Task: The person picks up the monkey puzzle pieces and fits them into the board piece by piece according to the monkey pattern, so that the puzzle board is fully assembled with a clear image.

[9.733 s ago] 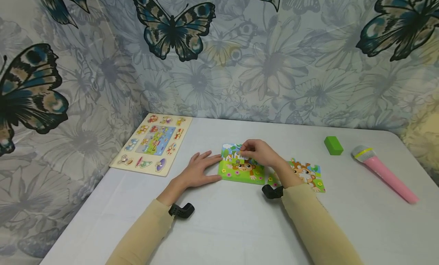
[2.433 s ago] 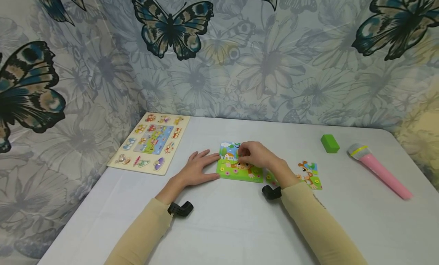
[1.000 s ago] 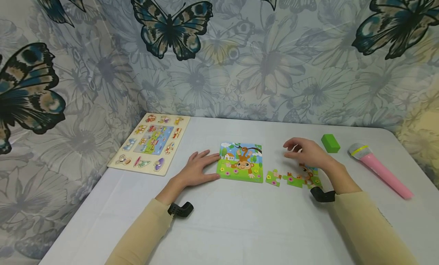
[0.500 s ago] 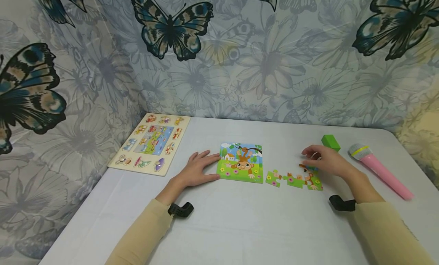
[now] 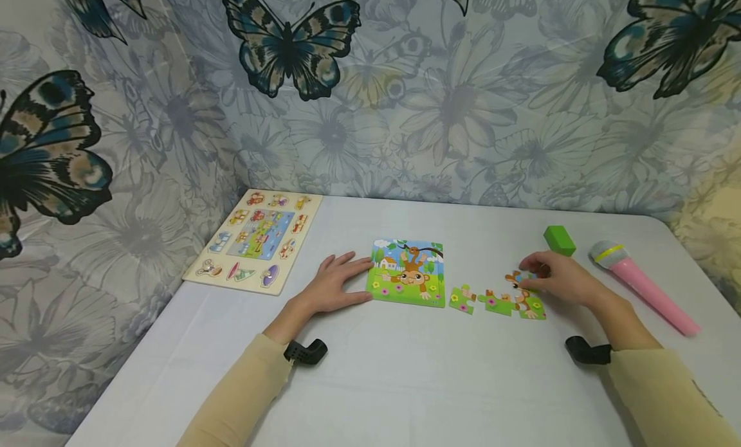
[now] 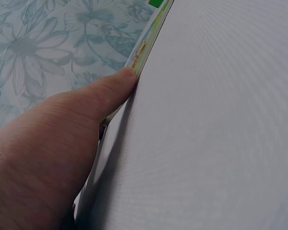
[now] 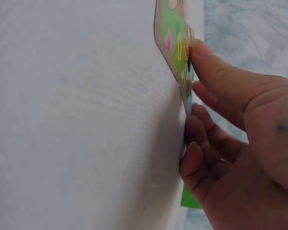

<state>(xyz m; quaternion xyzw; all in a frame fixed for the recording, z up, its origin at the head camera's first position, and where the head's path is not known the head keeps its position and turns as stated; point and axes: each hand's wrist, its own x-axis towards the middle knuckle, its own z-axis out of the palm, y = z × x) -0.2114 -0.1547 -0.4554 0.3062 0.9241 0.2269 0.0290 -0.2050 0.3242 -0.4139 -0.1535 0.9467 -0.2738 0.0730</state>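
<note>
Right hand (image 5: pixel 560 278) at loose piece (image 5: pixel 518 278) on bench (image 5: pixel 399 376), right of monkey puzzle (image 5: pixel 402 294) — whether it pinches, cannot tell. Left hand (image 5: pixel 332 286) touches puzzle edge, fingers straight. Better take piece by edges — not disturb neighbour pieces (image 5: pixel 498 305).

A square monkey jigsaw puzzle (image 5: pixel 405 273) lies flat, its brown monkey dangling over flowered grass. Just right of it rests a loose green flowered piece (image 5: pixel 461 300); farther right, monkey-printed pieces (image 5: pixel 523 299) sit clustered, picture side up.
</note>
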